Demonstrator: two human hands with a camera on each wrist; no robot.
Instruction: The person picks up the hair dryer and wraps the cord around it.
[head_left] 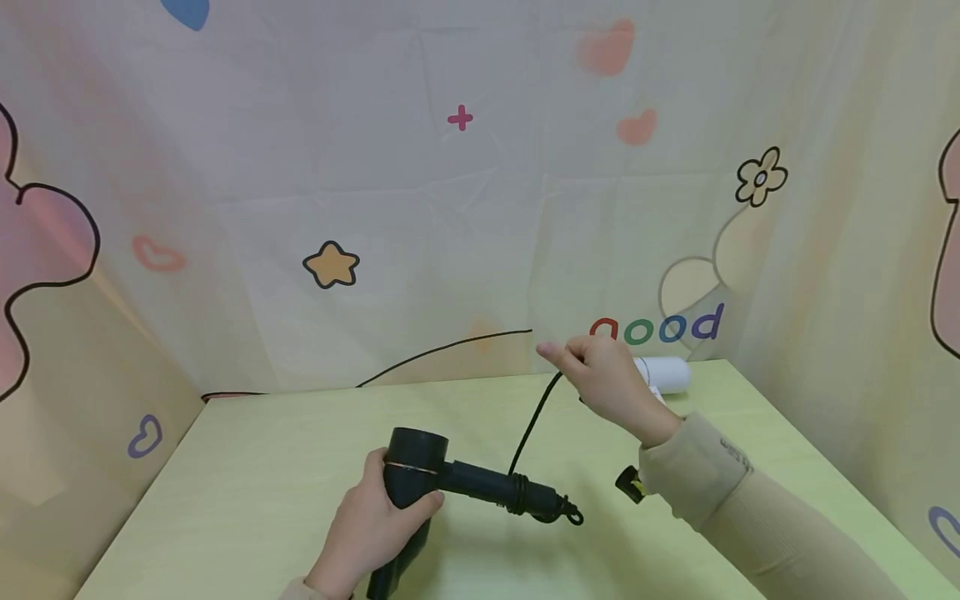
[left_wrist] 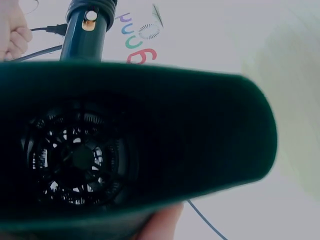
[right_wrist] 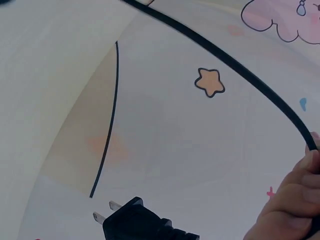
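Note:
My left hand [head_left: 367, 521] grips a black hair dryer [head_left: 414, 467] by its barrel, above the front of the table. The dryer's handle [head_left: 480, 482] points right, with turns of its cord [head_left: 534, 421] wound around it. From those turns the cord rises to my right hand [head_left: 603, 379], whose curled fingers hold it over the back right of the table. A two-prong plug [right_wrist: 135, 222] hangs near that hand in the right wrist view. The wide nozzle [left_wrist: 225, 130] fills much of the left wrist view, with a grille visible inside.
Behind my right hand lies a white cylindrical object [head_left: 667, 375], partly hidden. A small black and yellow object [head_left: 632, 483] is beside the right sleeve. The pale table [head_left: 285, 467] meets a printed curtain [head_left: 420, 275] at the back and sides.

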